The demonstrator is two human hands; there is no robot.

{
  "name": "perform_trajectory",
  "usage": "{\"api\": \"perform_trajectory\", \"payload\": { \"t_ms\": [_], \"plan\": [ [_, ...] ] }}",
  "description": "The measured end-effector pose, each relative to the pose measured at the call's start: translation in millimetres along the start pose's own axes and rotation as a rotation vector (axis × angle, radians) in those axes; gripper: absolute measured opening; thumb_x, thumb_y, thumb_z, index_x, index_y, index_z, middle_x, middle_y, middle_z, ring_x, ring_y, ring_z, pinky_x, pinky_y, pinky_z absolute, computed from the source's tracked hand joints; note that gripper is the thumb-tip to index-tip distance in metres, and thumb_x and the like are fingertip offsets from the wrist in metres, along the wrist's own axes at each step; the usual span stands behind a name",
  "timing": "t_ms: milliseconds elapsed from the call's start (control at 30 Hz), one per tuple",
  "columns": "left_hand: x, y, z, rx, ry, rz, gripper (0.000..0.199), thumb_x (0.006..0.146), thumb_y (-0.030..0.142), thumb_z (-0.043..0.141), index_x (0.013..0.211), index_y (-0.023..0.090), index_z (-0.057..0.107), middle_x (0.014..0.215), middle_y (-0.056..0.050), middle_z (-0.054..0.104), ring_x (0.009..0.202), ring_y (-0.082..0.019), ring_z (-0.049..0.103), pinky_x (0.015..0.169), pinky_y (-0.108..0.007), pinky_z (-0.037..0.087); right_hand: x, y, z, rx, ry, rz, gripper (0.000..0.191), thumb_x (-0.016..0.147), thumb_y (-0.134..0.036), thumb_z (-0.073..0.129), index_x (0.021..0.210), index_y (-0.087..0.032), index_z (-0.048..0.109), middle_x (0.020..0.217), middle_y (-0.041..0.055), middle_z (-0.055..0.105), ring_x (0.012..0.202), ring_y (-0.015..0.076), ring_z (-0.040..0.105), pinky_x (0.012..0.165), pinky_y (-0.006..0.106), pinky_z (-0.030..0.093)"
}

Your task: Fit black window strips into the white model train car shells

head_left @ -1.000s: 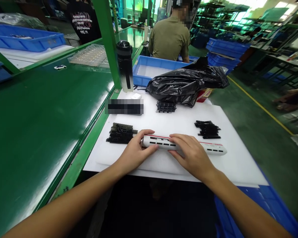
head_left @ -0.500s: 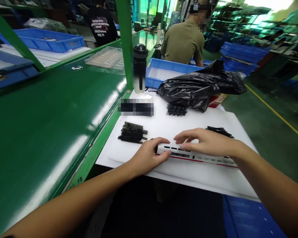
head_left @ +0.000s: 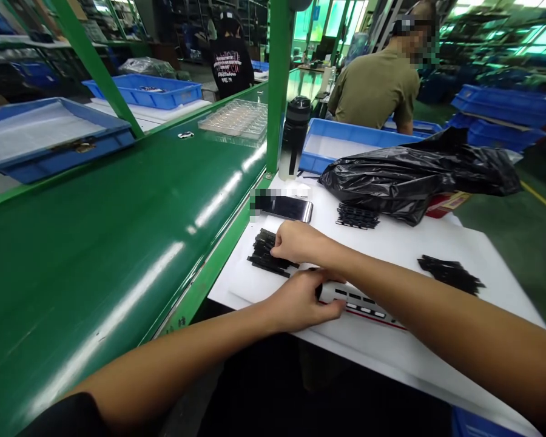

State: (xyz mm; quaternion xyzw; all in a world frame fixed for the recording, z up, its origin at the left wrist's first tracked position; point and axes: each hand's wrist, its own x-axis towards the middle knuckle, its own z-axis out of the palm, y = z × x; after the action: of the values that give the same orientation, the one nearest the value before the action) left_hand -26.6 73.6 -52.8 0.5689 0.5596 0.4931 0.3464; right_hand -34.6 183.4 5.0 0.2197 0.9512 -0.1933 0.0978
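My left hand (head_left: pixel 298 301) is wrapped around the near end of a white model train body (head_left: pixel 361 301), which has a red stripe and black window openings. Much of that body is hidden behind my right forearm. My right hand (head_left: pixel 298 241) crosses above my left wrist, its fingertips on a pile of black plastic strips (head_left: pixel 266 255). Whether those fingers grip a strip is hidden. A smaller stack of black lattice pieces (head_left: pixel 352 216) and a loose heap of black pieces (head_left: pixel 450 273) lie farther off on the white foam sheet (head_left: pixel 391 243).
A phone (head_left: pixel 284 208), partly blurred, lies beyond my hands, with a black plastic bag (head_left: pixel 414 182) to its right. A black bottle (head_left: pixel 293 136) and a blue tray (head_left: pixel 341 145) stand farther back. A green conveyor belt (head_left: pixel 118 212) runs along the left. A person in an olive shirt (head_left: pixel 377 91) sits beyond.
My right hand has left the train body and crossed left to the black strips. My left hand stays on the train's near end. The view has swung left.
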Motion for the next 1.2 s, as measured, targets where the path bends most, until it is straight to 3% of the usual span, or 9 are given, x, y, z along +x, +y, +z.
{"api": "perform_trajectory", "payload": {
  "t_ms": [167,367,500,600,733,867,1067,1200],
  "plan": [
    [0,2,-2.4,0.001,0.023,-0.079,0.041,0.084,0.032,0.067,0.121,0.015,0.066,0.115,-0.008,0.072,0.101,-0.025,0.067,0.091,-0.034,0.051,-26,11,-18,0.036,0.127,-0.006,0.012,0.088,-0.028,0.064,0.08,-0.021,0.07,0.075,0.0051,0.07,0.064,0.0183,0.062,0.054,0.028,0.038],
    [2,4,-6.4,0.006,0.024,-0.12,0.033,0.092,0.034,0.056,0.121,0.022,0.067,0.115,-0.004,0.071,0.089,-0.021,0.065,0.087,-0.033,0.05,-109,62,-35,0.335,0.313,-0.033,0.024,0.094,-0.039,0.057,0.087,-0.023,0.074,0.075,0.0007,0.069,0.062,0.0151,0.061,0.056,0.026,0.044],
    [4,0,-6.7,-0.026,0.014,-0.16,0.033,0.096,0.035,0.049,0.12,0.023,0.068,0.109,-0.003,0.072,0.092,-0.022,0.066,0.088,-0.034,0.049,-169,94,-18,0.518,0.415,0.208,0.031,0.088,-0.051,0.066,0.093,-0.021,0.075,0.061,0.0013,0.064,0.051,0.0156,0.058,0.048,0.027,0.045],
    [5,-2,-5.2,-0.032,0.024,-0.186,0.032,0.096,0.035,0.048,0.119,0.023,0.068,0.104,-0.004,0.072,0.102,-0.024,0.065,0.091,-0.034,0.048,-196,103,4,0.653,0.447,0.299,0.033,0.081,-0.053,0.074,0.092,-0.022,0.074,0.062,0.0017,0.066,0.053,0.0159,0.06,0.052,0.026,0.051],
    [4,-1,-4.3,-0.023,0.021,-0.197,0.031,0.096,0.034,0.049,0.119,0.024,0.068,0.111,-0.004,0.071,0.11,-0.026,0.063,0.095,-0.035,0.047,-203,98,24,0.675,0.501,0.363,0.029,0.081,-0.05,0.075,0.09,-0.022,0.076,0.062,0.0017,0.067,0.053,0.0164,0.061,0.052,0.027,0.052],
    [3,1,-5.3,-0.036,0.003,-0.199,0.032,0.097,0.034,0.048,0.119,0.022,0.066,0.113,-0.005,0.071,0.109,-0.025,0.064,0.092,-0.034,0.048,-197,90,31,0.61,0.52,0.34,0.022,0.084,-0.046,0.073,0.089,-0.025,0.077,0.064,0.0002,0.067,0.056,0.016,0.061,0.055,0.027,0.051],
    [4,0,-5.5,-0.03,0.005,-0.179,0.032,0.097,0.035,0.047,0.12,0.021,0.066,0.107,-0.004,0.071,0.099,-0.022,0.065,0.086,-0.03,0.047,-188,83,40,0.364,0.627,0.104,0.009,0.092,-0.031,0.068,0.092,-0.026,0.076,0.087,-0.0003,0.071,0.071,0.0155,0.065,0.065,0.028,0.051],
    [4,1,-3.2,0.019,0.011,-0.227,0.032,0.091,0.039,0.059,0.119,0.023,0.065,0.084,0.0,0.067,0.066,-0.014,0.055,0.064,-0.025,0.043,-184,85,50,0.181,0.71,-0.09,0.01,0.095,-0.021,0.063,0.095,-0.022,0.073,0.084,0.0007,0.068,0.072,0.0139,0.062,0.065,0.028,0.049]
  ]
}}
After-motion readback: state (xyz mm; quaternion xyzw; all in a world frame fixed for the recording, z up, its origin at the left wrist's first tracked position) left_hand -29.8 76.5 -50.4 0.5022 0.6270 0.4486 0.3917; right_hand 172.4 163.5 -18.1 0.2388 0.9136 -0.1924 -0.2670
